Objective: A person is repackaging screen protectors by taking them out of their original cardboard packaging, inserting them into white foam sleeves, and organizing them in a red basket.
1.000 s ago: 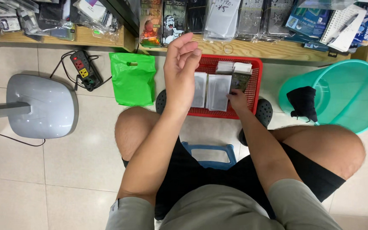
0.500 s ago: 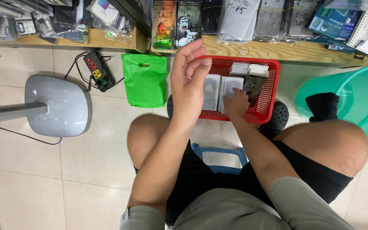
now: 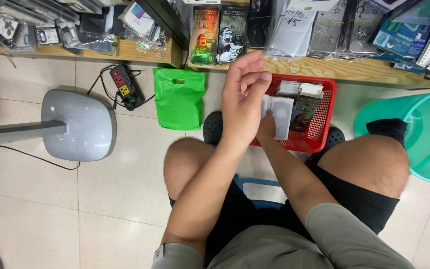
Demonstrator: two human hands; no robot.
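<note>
1. The person wears a grey-green T-shirt (image 3: 294, 244) with short sleeves, at the bottom of the picture.
2. A small white tag (image 3: 160, 253) sits on the sleeve edge, lower middle.
3. The shorts (image 3: 354, 209) are black and stop above the knees.
4. Dark clogs with little holes (image 3: 213, 127) are on the feet, near the middle.
5. Both arms and both knees are bare.

White flat packets (image 3: 280, 113) stand upright in the red plastic basket (image 3: 324, 130), and two dark illustrated boxes (image 3: 219, 34) lean on the wooden shelf (image 3: 140, 50) beyond.
</note>
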